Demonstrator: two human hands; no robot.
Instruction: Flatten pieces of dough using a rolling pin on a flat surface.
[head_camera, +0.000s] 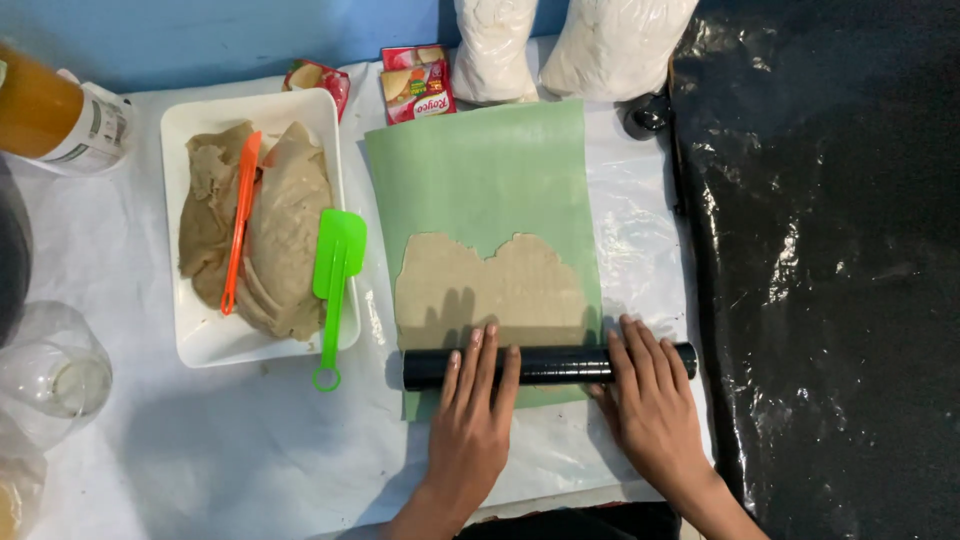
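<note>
A black rolling pin (555, 364) lies crosswise over the near end of a green mat (480, 170). A flattened sheet of beige dough (490, 285) is spread on the mat just beyond the pin. My left hand (470, 420) rests flat on the pin's left half, fingers stretched over it. My right hand (650, 400) rests flat on the pin's right half in the same way. Neither hand grips the pin; the palms press on top.
A white rectangular tray (200, 340) at the left holds more flat dough, an orange tool (240, 215) and a green spatula (335, 280). Two white bags (560, 45), seasoning packets (415, 80), an orange-liquid bottle (45, 110) and glass jars (50, 370) ring the table. Black plastic (830, 270) covers the right.
</note>
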